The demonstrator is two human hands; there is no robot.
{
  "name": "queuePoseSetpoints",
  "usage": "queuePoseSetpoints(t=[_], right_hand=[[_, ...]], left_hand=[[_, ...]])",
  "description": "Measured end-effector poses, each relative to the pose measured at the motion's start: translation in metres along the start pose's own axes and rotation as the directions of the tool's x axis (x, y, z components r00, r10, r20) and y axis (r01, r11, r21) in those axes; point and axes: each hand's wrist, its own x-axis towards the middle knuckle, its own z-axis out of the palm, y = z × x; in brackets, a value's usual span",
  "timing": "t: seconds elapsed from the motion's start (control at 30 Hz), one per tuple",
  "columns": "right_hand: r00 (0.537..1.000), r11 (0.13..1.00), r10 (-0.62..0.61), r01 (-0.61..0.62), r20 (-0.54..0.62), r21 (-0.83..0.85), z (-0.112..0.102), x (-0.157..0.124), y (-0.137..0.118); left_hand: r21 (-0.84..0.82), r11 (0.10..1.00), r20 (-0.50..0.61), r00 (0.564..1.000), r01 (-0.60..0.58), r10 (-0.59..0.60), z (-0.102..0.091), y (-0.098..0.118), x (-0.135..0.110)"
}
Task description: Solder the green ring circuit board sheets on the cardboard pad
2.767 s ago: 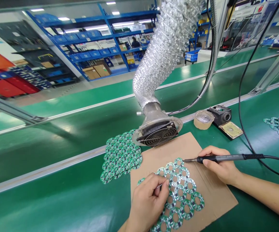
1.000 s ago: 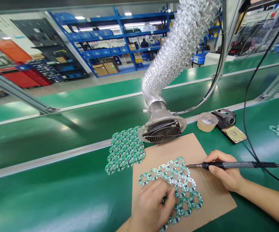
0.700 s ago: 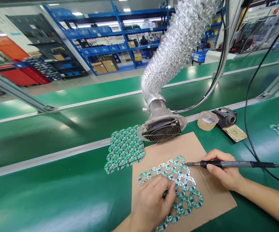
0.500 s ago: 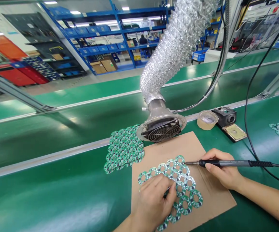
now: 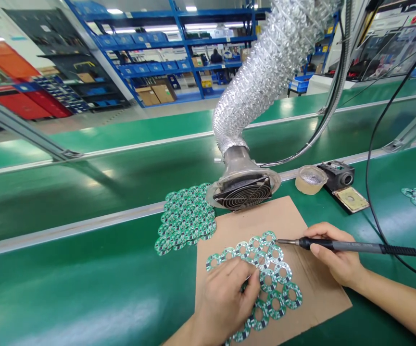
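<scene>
My right hand [image 5: 337, 257] is closed around a soldering iron [image 5: 337, 244], its tip pointing left at the upper right ring of a panel of ring-shaped green circuit boards [image 5: 276, 303]. Whether the tip touches the ring I cannot tell. Over the left part of this panel rests my left hand [image 5: 227, 295], thumb and forefinger pinched together. What lies in the pinch is too thin and hidden to name. Beneath the panel is a sheet of brown cardboard [image 5: 312, 288] on the green bench.
A fan-fronted fume extractor [image 5: 244, 192] on a silver duct [image 5: 251, 81] hangs beyond the cardboard. Stacked circuit board panels [image 5: 186, 216] lie left of it. A tape-wrapped round container [image 5: 310, 180] and an iron stand [image 5: 341, 175] with a sponge sit right. A black cable [image 5: 370, 163] crosses there.
The left hand has shifted slightly left and down, still pinched. The right hand and soldering iron have drawn a little to the right. The boards stay in place.
</scene>
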Motion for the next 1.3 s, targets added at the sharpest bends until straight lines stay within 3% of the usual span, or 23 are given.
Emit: queuePoseSetpoints(t=[0.17,0.43,1.1,1.3], right_hand=[[0.994,0.995,-0.096,0.097,0.042,-0.013,0.01,-0.005,-0.012],[0.979,0.98,-0.18,0.187,0.093,-0.074,0.015,-0.005,-0.015],[0.981,0.985,-0.167,0.169,0.097,-0.02,0.014,-0.005,-0.015],[0.995,0.994,-0.086,0.083,0.054,0.068,0.001,-0.008,-0.007]], left_hand=[[-0.023,1.0,-0.017,1.0,0.019,-0.019,-0.009,-0.005,-0.003],[-0.019,1.0,-0.032,0.999,0.018,-0.019,-0.004,-0.003,0.0],[-0.027,0.999,0.002,0.999,0.041,-0.041,-0.003,-0.007,0.0],[-0.054,0.998,-0.007,1.0,0.03,-0.03,-0.001,0.0,0.001]])
